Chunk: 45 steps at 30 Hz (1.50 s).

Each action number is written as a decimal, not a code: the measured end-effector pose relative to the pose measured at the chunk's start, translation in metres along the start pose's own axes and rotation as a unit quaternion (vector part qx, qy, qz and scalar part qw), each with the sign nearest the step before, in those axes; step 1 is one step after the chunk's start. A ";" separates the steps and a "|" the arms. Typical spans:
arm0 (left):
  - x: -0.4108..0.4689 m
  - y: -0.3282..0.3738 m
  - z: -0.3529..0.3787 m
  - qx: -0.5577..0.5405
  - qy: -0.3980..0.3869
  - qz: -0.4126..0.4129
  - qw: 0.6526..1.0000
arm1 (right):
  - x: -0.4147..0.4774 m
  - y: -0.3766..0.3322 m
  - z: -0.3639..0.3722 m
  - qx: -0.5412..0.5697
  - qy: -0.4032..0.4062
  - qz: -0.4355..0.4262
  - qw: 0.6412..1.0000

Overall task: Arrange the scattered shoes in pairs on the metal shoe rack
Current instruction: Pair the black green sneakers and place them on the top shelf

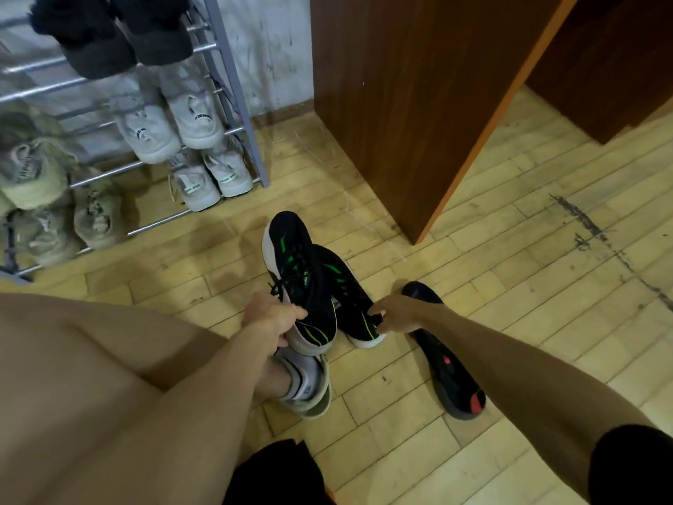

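Observation:
Two black sneakers with green stripes and white soles lie side by side on the floor. My left hand grips the heel of the left black-and-green sneaker. My right hand holds the heel of the right black-and-green sneaker. A black shoe with red marks lies on the floor under my right forearm. The metal shoe rack stands at the upper left with pairs on its shelves: black fuzzy shoes, white sneakers, white low sneakers and beige sneakers.
A brown wooden cabinet stands right of the rack, its corner close to the sneakers. My own foot in a white sock and grey-green shoe rests below my left hand. Yellow tiled floor spreads to the right.

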State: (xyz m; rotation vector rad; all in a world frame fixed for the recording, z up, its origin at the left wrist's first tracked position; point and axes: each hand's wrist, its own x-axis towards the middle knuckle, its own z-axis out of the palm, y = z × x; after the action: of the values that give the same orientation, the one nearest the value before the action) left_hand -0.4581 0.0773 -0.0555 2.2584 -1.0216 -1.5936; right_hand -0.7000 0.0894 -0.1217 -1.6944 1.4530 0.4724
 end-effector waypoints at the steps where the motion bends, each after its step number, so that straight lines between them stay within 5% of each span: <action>1: -0.001 -0.001 0.000 -0.010 -0.004 -0.003 1.000 | 0.001 0.002 -0.001 0.020 0.006 0.020 1.000; 5: 0.003 -0.003 0.002 -0.073 -0.020 -0.021 0.997 | 0.015 0.008 0.005 0.061 0.056 0.106 0.991; 12: 0.020 0.004 0.010 -0.103 -0.048 -0.040 0.993 | 0.053 -0.009 0.010 0.183 0.028 0.164 0.969; 18: 0.037 0.003 0.013 -0.105 -0.066 -0.047 0.991 | 0.075 -0.029 0.006 0.095 0.025 0.217 0.971; 26: 0.032 -0.004 0.006 -0.115 -0.007 -0.030 0.993 | 0.058 -0.042 -0.009 0.258 -0.072 0.235 0.934; 36: -0.001 0.014 -0.018 -0.176 -0.015 0.018 0.984 | -0.034 -0.077 -0.092 0.289 0.099 0.171 0.937; 45: -0.091 0.078 -0.135 -0.223 0.068 0.181 0.955 | -0.112 -0.143 -0.188 0.299 0.296 0.062 0.905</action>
State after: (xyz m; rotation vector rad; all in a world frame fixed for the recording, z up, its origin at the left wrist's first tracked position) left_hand -0.3877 0.0472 0.1078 1.7366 -0.8693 -1.3296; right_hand -0.6384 0.0099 0.1197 -1.2836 1.8881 -0.4468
